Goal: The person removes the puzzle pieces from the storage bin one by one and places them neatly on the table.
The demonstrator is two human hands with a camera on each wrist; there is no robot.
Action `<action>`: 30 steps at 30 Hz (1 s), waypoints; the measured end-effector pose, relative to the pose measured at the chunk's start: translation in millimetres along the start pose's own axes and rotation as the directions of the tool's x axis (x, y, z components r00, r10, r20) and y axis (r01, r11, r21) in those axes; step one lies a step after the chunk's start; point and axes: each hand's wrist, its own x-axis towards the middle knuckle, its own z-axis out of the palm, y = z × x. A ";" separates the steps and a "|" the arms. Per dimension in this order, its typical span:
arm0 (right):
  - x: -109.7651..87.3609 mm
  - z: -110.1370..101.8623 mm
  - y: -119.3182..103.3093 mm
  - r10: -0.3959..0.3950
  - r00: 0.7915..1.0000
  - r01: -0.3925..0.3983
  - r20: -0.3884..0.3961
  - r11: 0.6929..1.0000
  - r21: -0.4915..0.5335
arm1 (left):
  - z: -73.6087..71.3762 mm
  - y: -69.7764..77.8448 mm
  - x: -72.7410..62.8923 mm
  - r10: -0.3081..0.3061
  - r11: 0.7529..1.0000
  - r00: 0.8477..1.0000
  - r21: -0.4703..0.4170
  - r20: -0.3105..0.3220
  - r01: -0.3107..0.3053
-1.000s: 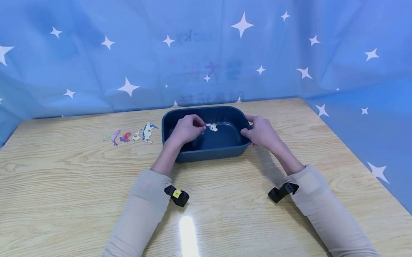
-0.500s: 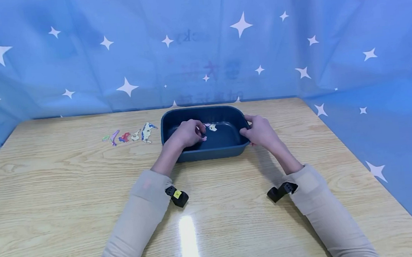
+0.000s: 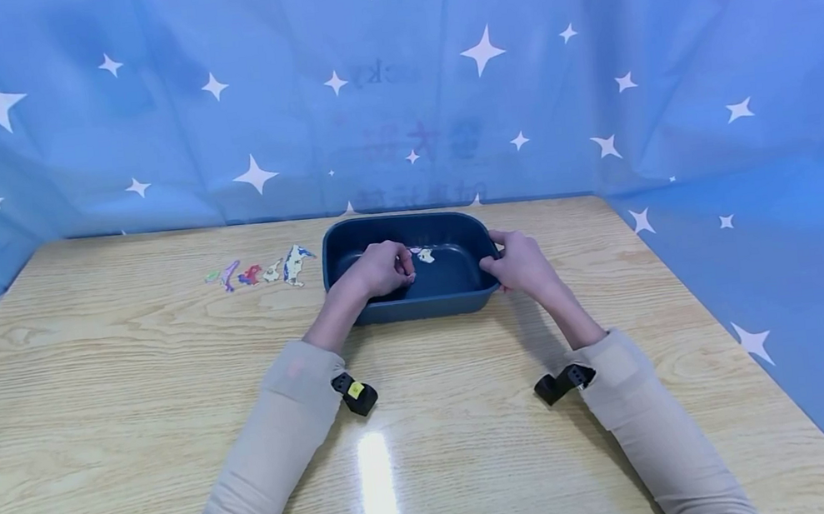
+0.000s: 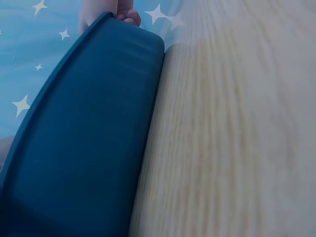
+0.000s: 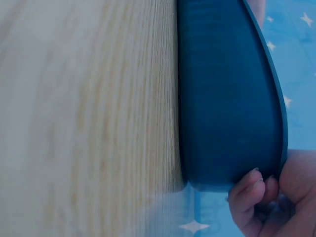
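Observation:
A dark blue bin point(image 3: 418, 310) stands on the wooden table; the left wrist view shows its long outer wall. My left hand point(image 3: 385, 268) reaches over the bin's left part, thumb and fingers curled together low inside. A bit of a small pale pink cutout point(image 3: 412, 278) shows at its fingertips; the rest is hidden by the hand. My right hand point(image 3: 522, 264) grips the bin's right end, thumb over the rim. In the right wrist view its fingers point(image 5: 247, 193) curl against the outer wall. A whitish flat cutout point(image 3: 424, 256) lies on the bin floor, right of the left hand.
Several small flat coloured cutouts lie in a row left of the bin, among them a blue-and-white one point(image 3: 296, 265), a red one point(image 3: 250, 275) and a purple one point(image 3: 229, 275). A blue starred curtain point(image 3: 173, 131) hangs along the table's back and sides.
My left hand has moved slightly down and right inside the bin, its fingertips now lower and closer together. The right hand keeps its grip on the bin; the cutouts on the table have not moved.

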 end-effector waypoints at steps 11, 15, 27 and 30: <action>-0.7 -0.7 1.1 0.004 1.000 -0.004 0.003 1.000 0.003 | 0.3 3.2 -3.4 0.149 0.979 0.964 -0.105 -0.222 -0.175; 0.4 0.1 0.4 0.003 1.000 -0.003 0.002 1.000 0.003 | -7.6 2.9 -8.7 0.147 0.968 0.931 -0.146 -0.333 -0.205; 0.7 -0.9 -1.5 -0.002 1.000 0.002 0.008 1.000 0.002 | -37.7 -14.0 -37.9 0.074 0.902 0.873 -0.341 -0.483 -0.265; 0.1 -0.4 -1.4 0.003 1.000 -0.003 0.010 1.000 -0.002 | -45.0 -19.6 -46.6 0.052 0.887 0.875 -0.380 -0.482 -0.262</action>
